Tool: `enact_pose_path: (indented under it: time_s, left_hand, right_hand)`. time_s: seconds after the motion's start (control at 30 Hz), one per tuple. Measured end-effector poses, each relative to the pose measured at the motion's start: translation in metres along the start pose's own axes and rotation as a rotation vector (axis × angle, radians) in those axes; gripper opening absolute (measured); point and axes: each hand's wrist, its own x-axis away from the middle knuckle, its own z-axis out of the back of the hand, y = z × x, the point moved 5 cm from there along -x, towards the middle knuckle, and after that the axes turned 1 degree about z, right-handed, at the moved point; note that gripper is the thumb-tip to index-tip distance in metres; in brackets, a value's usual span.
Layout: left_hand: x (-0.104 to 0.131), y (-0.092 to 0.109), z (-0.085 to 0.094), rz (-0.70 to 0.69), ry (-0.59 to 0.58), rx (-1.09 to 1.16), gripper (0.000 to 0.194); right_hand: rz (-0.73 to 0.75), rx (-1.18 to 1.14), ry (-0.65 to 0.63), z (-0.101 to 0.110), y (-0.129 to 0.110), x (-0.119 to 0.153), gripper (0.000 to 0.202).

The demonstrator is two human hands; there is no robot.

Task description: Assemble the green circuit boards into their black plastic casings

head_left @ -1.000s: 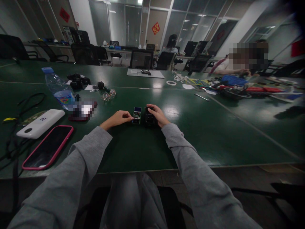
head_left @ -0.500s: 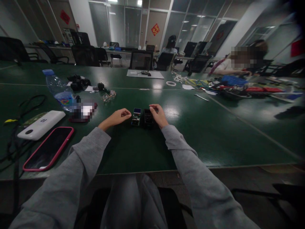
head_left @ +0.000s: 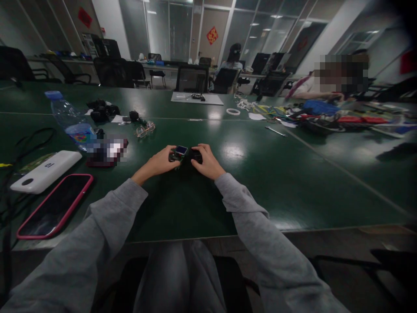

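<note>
My left hand (head_left: pixel 161 160) is closed around a small green circuit board (head_left: pixel 181 151) with a little dark blue screen at its top. The board is tilted, and my fingers and thumb cover much of it. Just to its right, my right hand (head_left: pixel 207 161) grips a small black plastic case (head_left: pixel 196 156) between thumb and fingers. Board and case are apart, with a narrow gap between them over the green table (head_left: pixel 182 208). The inside of the case is too dark to make out.
On the left lie a pink-edged phone (head_left: pixel 55 206), a white power bank (head_left: pixel 47 171), a water bottle (head_left: pixel 73 124) and glasses (head_left: pixel 145 129). A metal tool (head_left: pixel 275 131) and a white ring (head_left: pixel 233 111) are further right. A co-worker (head_left: pixel 302 89) sits behind heaped cables.
My left hand has taken hold of the circuit board and tilted it. My right hand has closed on the black case, which has shifted slightly left.
</note>
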Motion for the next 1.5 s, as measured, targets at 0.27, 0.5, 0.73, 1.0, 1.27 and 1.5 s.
enact_pose_path:
  time_s: [0.27, 0.5, 0.73, 1.0, 1.27, 1.5]
  left_hand:
    - [0.008, 0.006, 0.004, 0.020, 0.096, -0.116, 0.072]
    - [-0.005, -0.025, 0.009, 0.123, 0.128, 0.006, 0.047]
    - [0.007, -0.012, 0.019, 0.077, 0.261, -0.209, 0.058]
    - [0.004, -0.016, 0.019, 0.065, 0.328, -0.069, 0.054]
    - [-0.002, -0.034, 0.031, 0.194, 0.271, -0.065, 0.034]
    - [0.003, -0.019, 0.026, 0.101, 0.255, -0.187, 0.067]
  right_hand:
    - [-0.042, 0.037, 0.113, 0.005, 0.001, 0.001, 0.036]
    - [-0.312, -0.121, 0.154, 0.005, 0.036, -0.005, 0.025]
    - [-0.217, 0.114, 0.185, 0.010, 0.021, -0.001, 0.031]
    - [-0.190, 0.080, 0.133, 0.005, 0.017, -0.002, 0.034]
    - [-0.381, -0.072, 0.161, 0.011, 0.039, -0.005, 0.027]
    - [-0.237, 0.048, 0.173, 0.009, 0.024, -0.002, 0.050]
